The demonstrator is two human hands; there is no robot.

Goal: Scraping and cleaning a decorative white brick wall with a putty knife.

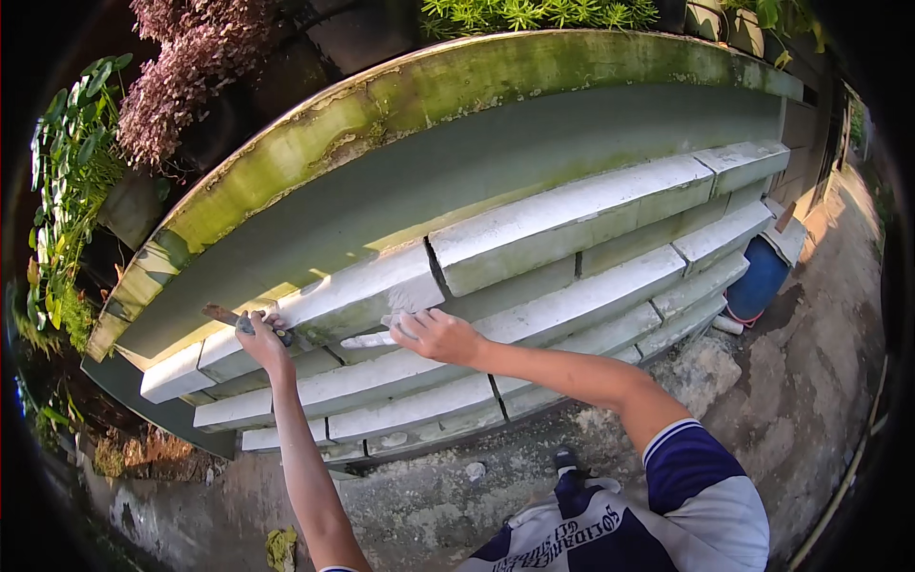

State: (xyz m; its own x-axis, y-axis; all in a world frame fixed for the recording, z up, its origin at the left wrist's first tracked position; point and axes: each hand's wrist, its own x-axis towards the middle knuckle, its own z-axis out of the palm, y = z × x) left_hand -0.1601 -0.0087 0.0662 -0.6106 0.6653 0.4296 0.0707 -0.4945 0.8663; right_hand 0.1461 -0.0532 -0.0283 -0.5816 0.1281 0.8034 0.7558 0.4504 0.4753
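My left hand is closed around the dark handle of a flat-bladed hand tool, possibly a putty knife. Its rusty brown blade points up and to the left, over the ledge. My right hand grips a whitish, powder-coated tool whose pale, tapered end sticks out to the left; its exact kind is hard to tell. Both hands are at the front edge of the upper white ledge, part of a stepped stack of masonry slabs. Fresh-looking white smears mark the ledge's end beside my right hand.
Dark gaps separate the slabs, including the lower ledge. Above runs a mossy concrete rim with potted plants behind it. A blue bucket stands at the right on rough ground. A yellowish rag lies below.
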